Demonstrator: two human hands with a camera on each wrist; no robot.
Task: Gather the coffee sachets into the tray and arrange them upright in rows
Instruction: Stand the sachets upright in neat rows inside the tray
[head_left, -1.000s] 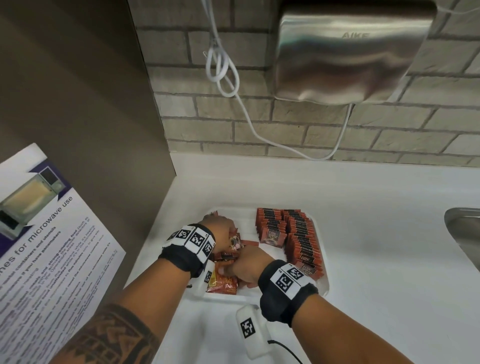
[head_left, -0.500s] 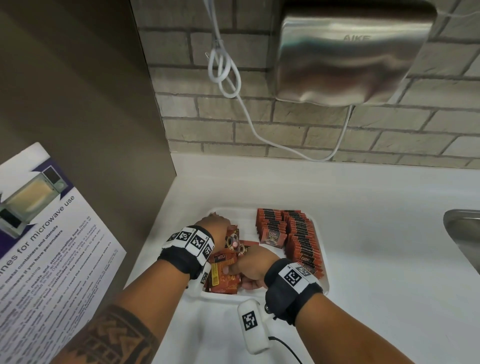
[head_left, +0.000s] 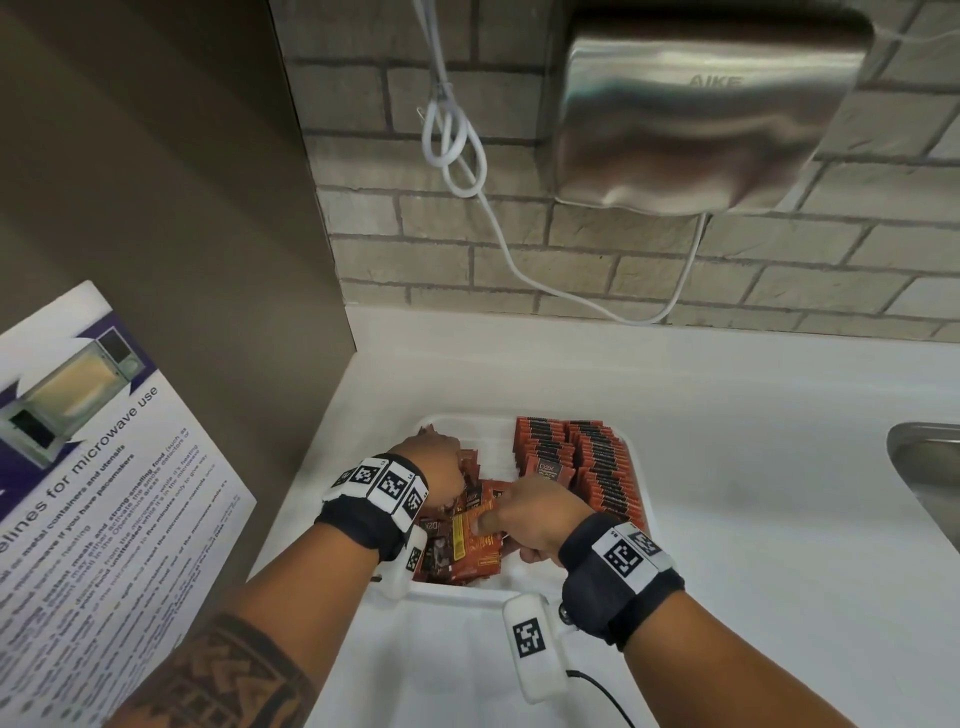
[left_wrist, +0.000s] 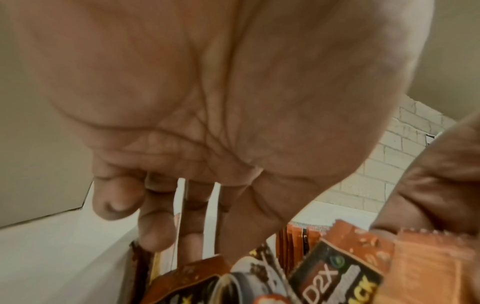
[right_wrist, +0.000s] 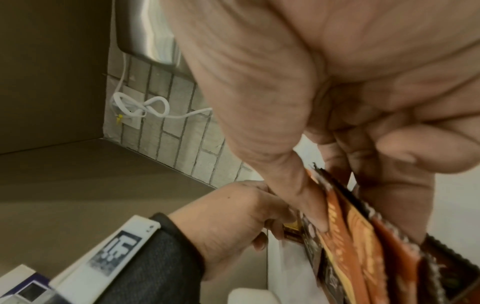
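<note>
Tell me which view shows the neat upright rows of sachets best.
The head view: two upright rows stand in full along the tray's right side. The left wrist view catches only a few top edges behind loose sachets; the right wrist view shows none.

Sachets (head_left: 597, 467) orange-red with black bands, standing in a white tray (head_left: 636, 467); the loose sachets (head_left: 470, 540) pinched between the right hand's (head_left: 524, 519) thumb and fingers show a yellow stripe and black print. Both wrists wear black bands (head_left: 618, 587) with white tags printed in black square codes. Counter (head_left: 753, 441) white, brick wall (head_left: 519, 249) grey-beige, dryer (head_left: 706, 109) brushed silver, cable (head_left: 452, 150) white, tattoo (head_left: 228, 675) dark geometric.
</note>
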